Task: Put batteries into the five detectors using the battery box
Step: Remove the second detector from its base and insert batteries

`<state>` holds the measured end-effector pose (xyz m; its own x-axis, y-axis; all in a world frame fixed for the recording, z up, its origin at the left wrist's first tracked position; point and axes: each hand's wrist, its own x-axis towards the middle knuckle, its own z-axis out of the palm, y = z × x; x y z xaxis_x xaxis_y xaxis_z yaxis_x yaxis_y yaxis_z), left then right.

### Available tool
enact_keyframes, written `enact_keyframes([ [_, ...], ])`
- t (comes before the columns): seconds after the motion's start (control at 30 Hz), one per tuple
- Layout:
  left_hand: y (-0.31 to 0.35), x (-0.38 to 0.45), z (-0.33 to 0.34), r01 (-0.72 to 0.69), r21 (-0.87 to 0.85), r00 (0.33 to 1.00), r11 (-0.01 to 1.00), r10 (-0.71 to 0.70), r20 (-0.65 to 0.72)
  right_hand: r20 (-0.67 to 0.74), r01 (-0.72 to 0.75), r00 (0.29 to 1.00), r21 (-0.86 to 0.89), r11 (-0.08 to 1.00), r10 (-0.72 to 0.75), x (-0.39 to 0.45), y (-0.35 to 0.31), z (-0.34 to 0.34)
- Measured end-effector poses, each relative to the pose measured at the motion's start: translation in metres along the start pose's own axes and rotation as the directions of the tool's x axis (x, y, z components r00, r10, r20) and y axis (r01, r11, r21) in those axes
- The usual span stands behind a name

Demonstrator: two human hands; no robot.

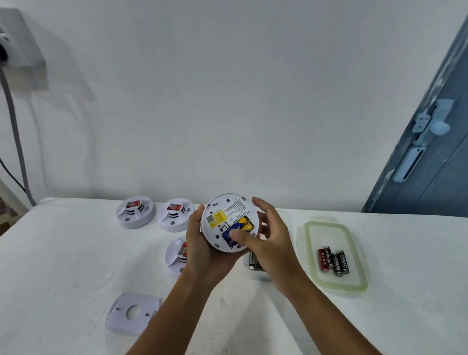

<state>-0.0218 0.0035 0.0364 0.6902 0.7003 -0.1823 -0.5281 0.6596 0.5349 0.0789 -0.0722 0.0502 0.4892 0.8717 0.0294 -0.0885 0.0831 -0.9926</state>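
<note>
At the centre of the frame, we see a round white detector (228,221) held above a white table (69,267), its back turned to the camera and its battery bay uncovered. The left hand (201,249) cups it from the lower left, fingers curled around the rim. The right hand (269,246) reaches in from the right: its thumb (238,235) presses on a blue-and-yellow battery (242,225) lying in the bay, while the remaining fingers spread loosely behind the detector's right edge.

Three more detectors sit face up on the table: two side by side at centre left, one (135,211) further left than the other (175,214), and a third (177,255) just below them, partly hidden by the left wrist. A flat mounting plate (132,311) lies at the lower left.

To the right, a green-rimmed lid (337,256) holds three batteries (333,260), one red and two black, touching one another. Beneath the right hand we glimpse the clear battery box (255,263) with dark batteries inside; most of it is hidden. A blue door (443,152) stands at the right edge.
</note>
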Motion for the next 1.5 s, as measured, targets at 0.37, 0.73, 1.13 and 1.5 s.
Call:
enact_keyframes([
  [0.37, -0.002, -0.011, 0.004, 0.043, 0.004, 0.999, 0.999, -0.043, -0.011, -0.046, -0.046, 0.998, 0.060, 0.997, 0.049, 0.004, 0.000, -0.012],
  [0.73, 0.007, -0.024, -0.002, 0.036, 0.045, 0.999, 0.998, -0.034, -0.040, -0.019, 0.051, 0.998, -0.132, 0.990, -0.054, -0.009, 0.004, -0.001],
  [1.13, 0.048, -0.066, -0.056, -0.043, 0.051, 0.985, 0.998, 0.051, -0.163, 0.078, 0.019, 0.997, -0.209, 0.978, -0.003, -0.032, 0.022, 0.038],
  [1.5, 0.109, -0.135, -0.140, -0.270, -0.091, 0.913, 0.959, 0.225, -0.340, 0.586, 0.428, 0.798, -0.715, 0.553, 0.140, -0.054, 0.084, 0.155],
])
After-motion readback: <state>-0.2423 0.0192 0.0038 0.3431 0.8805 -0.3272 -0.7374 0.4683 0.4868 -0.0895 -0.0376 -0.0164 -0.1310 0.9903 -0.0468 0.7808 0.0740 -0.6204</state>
